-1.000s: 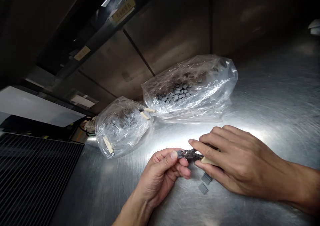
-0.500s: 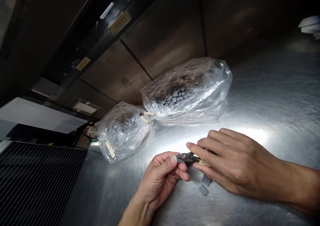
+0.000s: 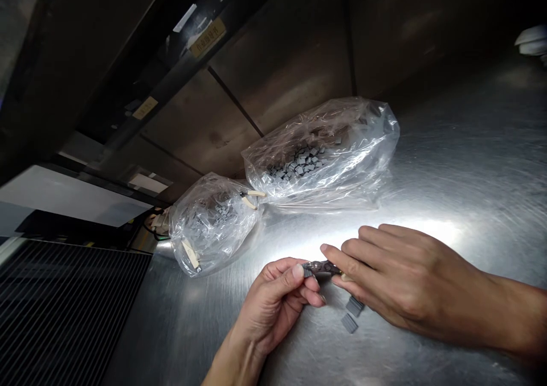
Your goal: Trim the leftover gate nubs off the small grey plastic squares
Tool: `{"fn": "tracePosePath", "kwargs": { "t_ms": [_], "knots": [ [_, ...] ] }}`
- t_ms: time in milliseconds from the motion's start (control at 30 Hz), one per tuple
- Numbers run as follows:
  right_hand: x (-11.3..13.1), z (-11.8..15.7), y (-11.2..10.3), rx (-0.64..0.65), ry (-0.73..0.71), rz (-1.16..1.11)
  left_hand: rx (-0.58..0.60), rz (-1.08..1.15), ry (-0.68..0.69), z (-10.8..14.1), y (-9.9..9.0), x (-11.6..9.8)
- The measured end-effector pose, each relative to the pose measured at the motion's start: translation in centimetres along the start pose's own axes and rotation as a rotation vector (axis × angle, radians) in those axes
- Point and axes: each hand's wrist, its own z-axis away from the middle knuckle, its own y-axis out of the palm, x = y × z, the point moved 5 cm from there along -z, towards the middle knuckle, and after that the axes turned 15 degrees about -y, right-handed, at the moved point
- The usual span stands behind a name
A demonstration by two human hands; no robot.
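Between thumb and fingertips, my left hand [image 3: 277,300] pinches a small grey ribbed piece [image 3: 308,271]. My right hand [image 3: 397,280] is wrapped round the pale handles of a pair of nippers [image 3: 327,267], which hides most of them. The dark jaws of the nippers meet the edge of the grey piece. Two more grey ribbed pieces, a nearer one [image 3: 349,323] and a farther one [image 3: 354,305], lie on the metal table [image 3: 311,357] just below my right hand.
Behind my hands lie a large clear plastic bag [image 3: 363,141] of grey pieces and a smaller clear bag [image 3: 213,232]. Pale-handled nippers [image 3: 252,195] rest between them. A cream-coloured tool [image 3: 191,254] lies at the smaller bag. A black ribbed surface [image 3: 72,312] is at left.
The handles of the nippers have closed a little in my right hand, and the jaws have turned slightly at the grey piece. My left hand stays nearly still.
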Motion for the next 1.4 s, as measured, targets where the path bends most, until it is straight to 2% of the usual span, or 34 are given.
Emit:
{"fn": "tracePosePath", "kwargs": {
  "t_ms": [467, 1400],
  "knots": [
    [-0.25, 0.46, 0.50, 0.005, 0.081, -0.107, 0.004, 0.048, 0.031, 0.06, 0.75, -0.18],
    [-0.11, 0.34, 0.57, 0.042, 0.009, -0.069, -0.044, 0.033, 0.016, 0.12, 0.60, -0.10]
  ]
}}
